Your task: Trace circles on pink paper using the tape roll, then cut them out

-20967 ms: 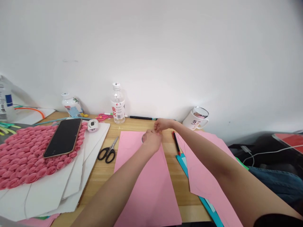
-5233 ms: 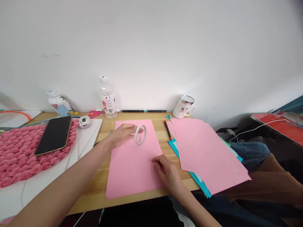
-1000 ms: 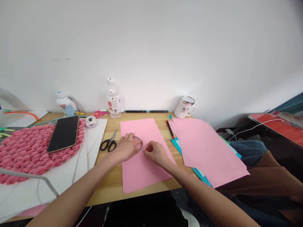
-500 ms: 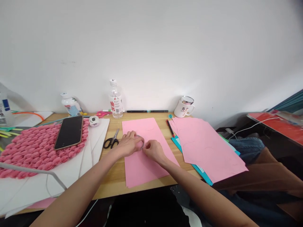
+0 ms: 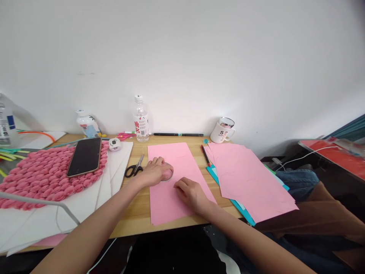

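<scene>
Several stacked sheets of pink paper (image 5: 182,152) lie on the wooden table. My left hand (image 5: 155,171) presses and grips a round, see-through disc with a thin dark rim (image 5: 169,176) on the top sheet; its fingers cover much of the disc. My right hand (image 5: 190,192) rests on the same paper, a little right of and nearer than the disc, apart from it. Its fingers are curled together, and whatever they may hold is hidden. Black-handled scissors (image 5: 134,169) lie just left of the paper. Faint curved lines mark the sheet's far part.
To the right, pink sheets with drawn curves (image 5: 248,175) overlap a blue folder (image 5: 242,209); a red-black marker (image 5: 205,155) lies alongside. A mug (image 5: 221,131) and bottle (image 5: 141,121) stand by the wall. At left, a phone (image 5: 84,156) lies on a pink puffy mat (image 5: 42,177). A person's leg shows at right.
My right hand has drawn away from the disc's edge, toward me and slightly right. My left hand stays on the disc at about the same spot.
</scene>
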The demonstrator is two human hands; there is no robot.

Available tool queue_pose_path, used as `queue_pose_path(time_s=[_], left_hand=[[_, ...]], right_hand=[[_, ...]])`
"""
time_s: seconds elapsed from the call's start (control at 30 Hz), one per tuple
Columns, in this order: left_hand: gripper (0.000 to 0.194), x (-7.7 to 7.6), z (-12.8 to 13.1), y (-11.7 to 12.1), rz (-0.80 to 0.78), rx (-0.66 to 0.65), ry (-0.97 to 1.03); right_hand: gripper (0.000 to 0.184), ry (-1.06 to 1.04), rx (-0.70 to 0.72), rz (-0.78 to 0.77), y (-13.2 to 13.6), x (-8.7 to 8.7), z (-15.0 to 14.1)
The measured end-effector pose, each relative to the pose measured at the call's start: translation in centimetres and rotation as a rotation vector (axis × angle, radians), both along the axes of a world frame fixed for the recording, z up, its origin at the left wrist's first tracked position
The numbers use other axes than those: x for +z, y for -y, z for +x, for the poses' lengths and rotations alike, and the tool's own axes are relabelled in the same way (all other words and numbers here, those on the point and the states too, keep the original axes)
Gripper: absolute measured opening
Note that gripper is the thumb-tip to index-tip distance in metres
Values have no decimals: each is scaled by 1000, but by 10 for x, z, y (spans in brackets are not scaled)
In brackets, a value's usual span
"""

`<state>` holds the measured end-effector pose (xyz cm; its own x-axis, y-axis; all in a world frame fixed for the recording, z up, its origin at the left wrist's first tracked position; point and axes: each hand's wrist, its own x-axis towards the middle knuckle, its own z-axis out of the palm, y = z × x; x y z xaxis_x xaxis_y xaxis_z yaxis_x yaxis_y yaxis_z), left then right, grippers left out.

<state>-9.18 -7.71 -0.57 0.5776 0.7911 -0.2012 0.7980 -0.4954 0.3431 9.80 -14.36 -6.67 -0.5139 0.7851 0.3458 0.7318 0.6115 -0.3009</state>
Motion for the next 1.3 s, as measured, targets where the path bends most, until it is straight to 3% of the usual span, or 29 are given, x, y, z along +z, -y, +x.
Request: queue_pose_path(time_s=[0.13, 0.27, 0.5, 0.73, 0.83, 0.93, 1.1, 1.2, 1.3], left_hand=[[30, 5, 1, -1, -24, 18, -19], [23, 3, 1, -5, -15, 8, -20], [27, -2, -2, -8, 31, -32, -10], [25, -3, -3, -9, 58, -60, -4], [29, -4, -3, -10, 62, -62, -19], [32, 0, -2, -8, 33, -59, -29], [38, 11, 7, 1, 38, -22, -111], [32, 12, 15, 7, 66, 1, -164], [30, 11, 22, 12, 115, 18, -200]], right_hand=[[20, 277, 197, 179, -14, -2, -6], [21, 427, 329, 245, -25, 6, -29], [24, 587, 306, 161, -24, 31, -56], [29, 632, 195, 30, -32, 28, -21], [22, 490, 117, 9, -37, 24, -5], [17, 174, -7, -27, -45, 25, 3], [16, -236, -137, -271, -78, 40, 1], [16, -324, -79, -455, -110, 50, -9], [14, -304, 94, -587, -138, 58, -29]])
